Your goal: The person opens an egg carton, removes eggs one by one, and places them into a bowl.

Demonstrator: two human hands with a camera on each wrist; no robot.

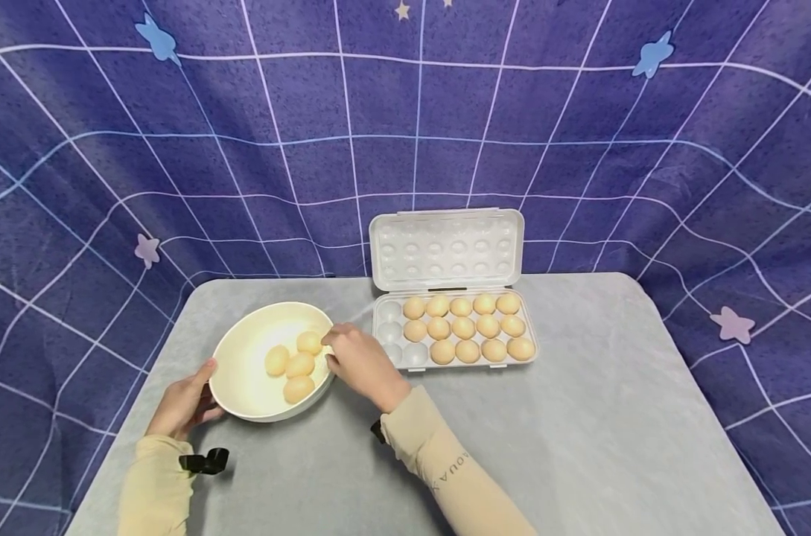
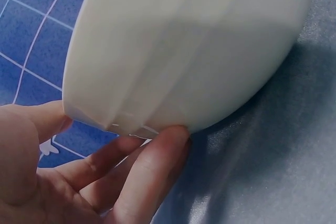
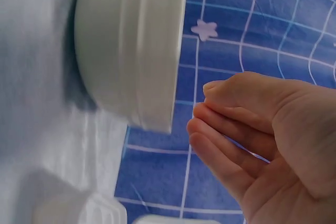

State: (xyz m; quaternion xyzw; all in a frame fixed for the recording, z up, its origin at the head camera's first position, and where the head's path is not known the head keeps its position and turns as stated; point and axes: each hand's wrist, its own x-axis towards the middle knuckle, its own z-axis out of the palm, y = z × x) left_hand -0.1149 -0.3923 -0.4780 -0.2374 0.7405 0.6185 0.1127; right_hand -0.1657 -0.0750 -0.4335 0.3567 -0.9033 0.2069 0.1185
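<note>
A cream bowl point(image 1: 240, 372) stands on the left part of the table with several brown eggs point(image 1: 300, 365) in it. My left hand point(image 1: 185, 402) holds the bowl at its left side, thumb at the rim and fingers against the outer wall point(image 2: 157, 66). Over the bowl's right rim is my right hand point(image 1: 361, 365); its fingers point(image 3: 226, 153) are loosely bent near the thumb, with nothing seen between them. To the right, an egg carton point(image 1: 415, 368) lies with its lid point(image 1: 445, 249) raised. Eggs point(image 1: 463, 327) fill most of its hollows, while several at the left end are bare.
The grey table point(image 1: 579, 432) carries the bowl and the carton. A blue curtain point(image 1: 445, 164) with a grid pattern and stars hangs behind the table and on both sides. The raised lid stands close to that curtain at the table's back edge.
</note>
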